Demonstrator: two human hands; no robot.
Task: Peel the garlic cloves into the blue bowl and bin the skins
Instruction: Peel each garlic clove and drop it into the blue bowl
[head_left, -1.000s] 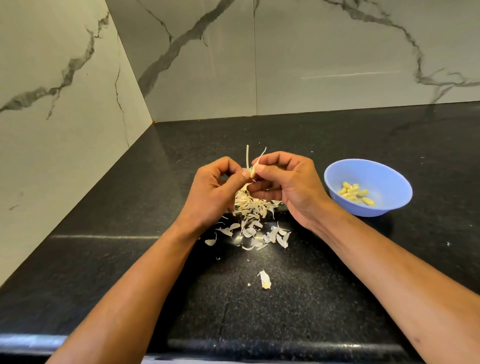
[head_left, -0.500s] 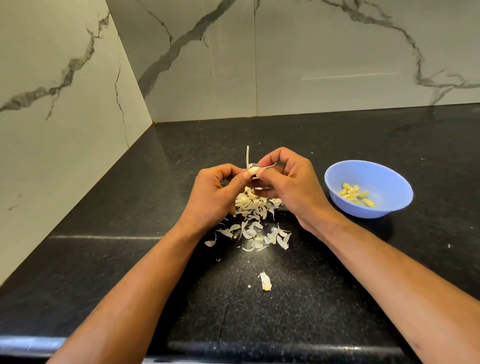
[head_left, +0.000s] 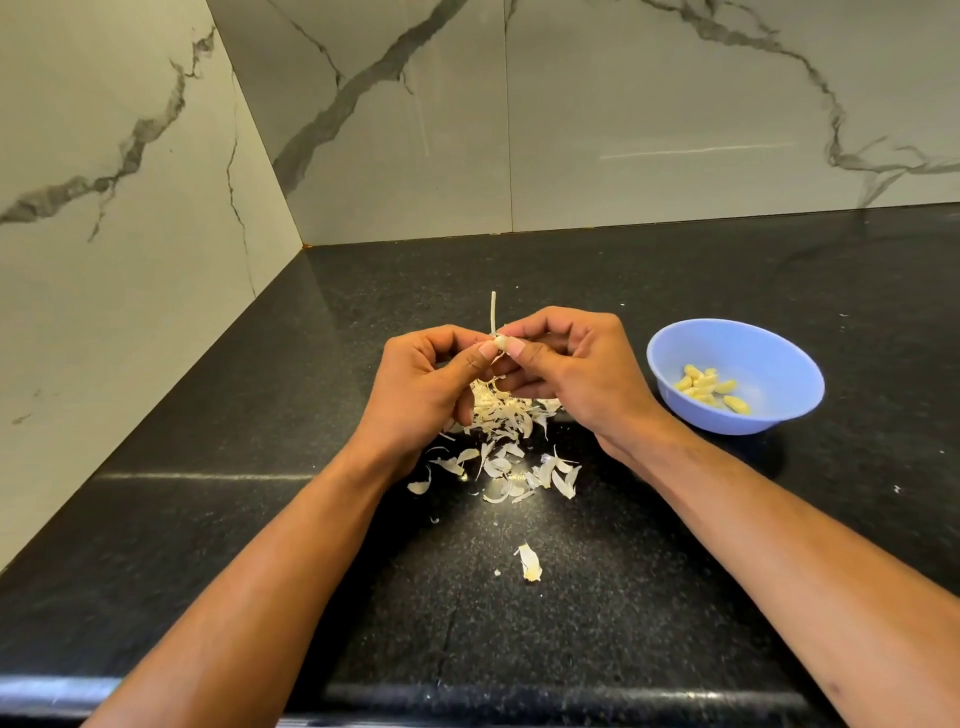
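A small pale garlic clove (head_left: 500, 342) is pinched between the thumbs and fingertips of my left hand (head_left: 423, 387) and my right hand (head_left: 576, 371), held above the counter. A thin dry stalk (head_left: 493, 312) stands up just behind the clove. Below the hands lies a pile of papery garlic skins (head_left: 506, 441). One stray skin (head_left: 530, 563) lies nearer to me. The blue bowl (head_left: 769, 358) sits to the right of my right hand, with several peeled yellow cloves (head_left: 709, 387) inside.
The black speckled counter (head_left: 649, 571) meets marble-patterned walls at the left and back, forming a corner at the far left. The counter's front edge (head_left: 467, 699) runs along the bottom of the view. No bin is in view.
Both hands stayed above the skin pile, working the clove. The loose curl of skin seen beside the stalk a second ago is gone; only the straight stalk stands up now.
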